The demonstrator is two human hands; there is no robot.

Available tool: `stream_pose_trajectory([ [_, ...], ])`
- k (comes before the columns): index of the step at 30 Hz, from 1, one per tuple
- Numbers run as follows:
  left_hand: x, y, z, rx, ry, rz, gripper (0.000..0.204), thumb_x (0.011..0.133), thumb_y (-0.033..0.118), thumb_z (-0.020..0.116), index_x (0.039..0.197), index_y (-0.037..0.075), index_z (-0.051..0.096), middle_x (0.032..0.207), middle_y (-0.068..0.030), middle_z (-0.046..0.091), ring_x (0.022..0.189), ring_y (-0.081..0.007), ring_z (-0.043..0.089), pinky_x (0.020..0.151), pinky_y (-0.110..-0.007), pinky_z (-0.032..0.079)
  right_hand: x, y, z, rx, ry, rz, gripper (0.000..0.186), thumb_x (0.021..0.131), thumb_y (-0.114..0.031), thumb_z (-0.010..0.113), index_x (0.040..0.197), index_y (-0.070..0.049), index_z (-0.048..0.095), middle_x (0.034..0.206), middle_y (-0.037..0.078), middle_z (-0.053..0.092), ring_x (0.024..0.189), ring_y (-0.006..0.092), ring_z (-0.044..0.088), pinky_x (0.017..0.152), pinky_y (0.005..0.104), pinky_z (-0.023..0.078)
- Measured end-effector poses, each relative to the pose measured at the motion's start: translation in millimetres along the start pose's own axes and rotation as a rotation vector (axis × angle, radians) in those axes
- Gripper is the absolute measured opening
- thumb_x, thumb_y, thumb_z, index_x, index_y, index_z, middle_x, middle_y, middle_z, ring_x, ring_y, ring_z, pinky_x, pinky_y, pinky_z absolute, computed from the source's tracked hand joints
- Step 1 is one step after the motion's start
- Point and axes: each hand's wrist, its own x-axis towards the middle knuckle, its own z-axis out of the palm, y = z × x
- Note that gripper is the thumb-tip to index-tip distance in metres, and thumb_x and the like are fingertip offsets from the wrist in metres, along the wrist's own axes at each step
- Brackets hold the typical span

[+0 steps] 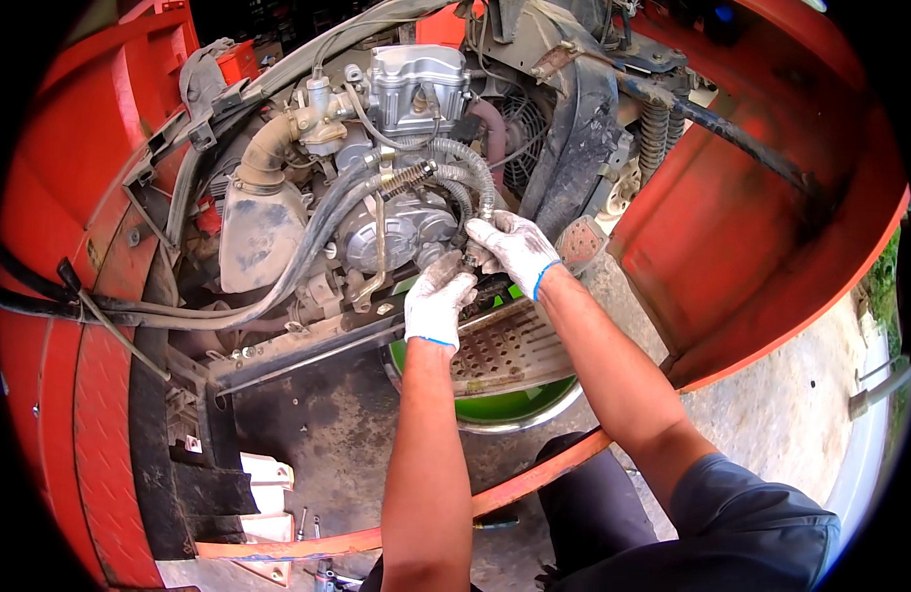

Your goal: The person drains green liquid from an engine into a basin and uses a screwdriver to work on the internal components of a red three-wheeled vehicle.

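Observation:
Both hands wear white work gloves with blue cuffs and meet low in front of a dusty engine (401, 232). A clear, ribbed hose (475, 163) curves down from the engine's middle into my right hand (514, 255), whose thumb and fingers are closed at its lower end. Just left of it and lower, my left hand (437, 301) has its fingers bent and pressed together at a small dark part between the hands. That part is mostly hidden by the gloves. Above the hands rises the silver cylinder head (416, 89), bolted on top of the engine.
Grey hoses (307, 247) run left from the engine. Below the hands lie a perforated metal plate (510, 355) and a green basin (514, 403). Red body panels (751, 237) flank the engine bay. An orange frame bar (544, 479) crosses in front; tools (325, 575) lie on the floor.

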Motion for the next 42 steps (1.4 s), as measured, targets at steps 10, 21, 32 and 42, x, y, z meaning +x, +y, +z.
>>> stream_pose_trajectory([
  [10, 0, -4, 4, -0.188, -0.063, -0.05, 0.048, 0.092, -0.008, 0.069, 0.139, -0.004, 0.061, 0.127, -0.0127, 0.07, 0.101, -0.0194, 0.07, 0.083, -0.031, 0.058, -2, 1, -6, 0.072, -0.028, 0.052, 0.034, 0.1, -0.034, 0.071, 0.117, -0.004, 0.071, 0.102, 0.003, 0.072, 0.086, 0.0125, 0.067, 0.076, 0.0293, 0.057],
  [21, -14, 3, 35, 0.024, 0.011, 0.11, 0.051, 0.091, -0.006, 0.073, 0.14, -0.005, 0.059, 0.127, -0.0123, 0.07, 0.108, -0.0186, 0.068, 0.093, -0.03, 0.056, 5, 10, -7, 0.249, -0.018, 0.005, 0.031, 0.101, -0.033, 0.07, 0.117, -0.006, 0.069, 0.091, 0.0, 0.068, 0.076, 0.0104, 0.063, 0.069, 0.027, 0.055],
  [32, -15, 0, 35, -0.036, -0.046, 0.15, 0.041, 0.091, -0.006, 0.073, 0.13, -0.004, 0.063, 0.119, -0.0101, 0.071, 0.104, -0.0175, 0.068, 0.091, -0.03, 0.056, -7, 1, -24, 0.424, -0.294, -0.013, 0.064, 0.097, -0.012, 0.07, 0.156, -0.006, 0.044, 0.117, 0.009, 0.068, 0.1, 0.0177, 0.067, 0.089, 0.0339, 0.057],
  [42, -12, 0, 30, -0.209, -0.014, 0.042, 0.043, 0.09, -0.009, 0.071, 0.131, -0.001, 0.06, 0.117, -0.0126, 0.069, 0.097, -0.0217, 0.071, 0.079, -0.034, 0.061, -7, -11, -35, -0.802, -0.214, -0.679, 0.07, 0.096, -0.019, 0.07, 0.16, -0.02, 0.042, 0.138, 0.016, 0.065, 0.123, 0.0333, 0.064, 0.107, 0.0393, 0.05],
])
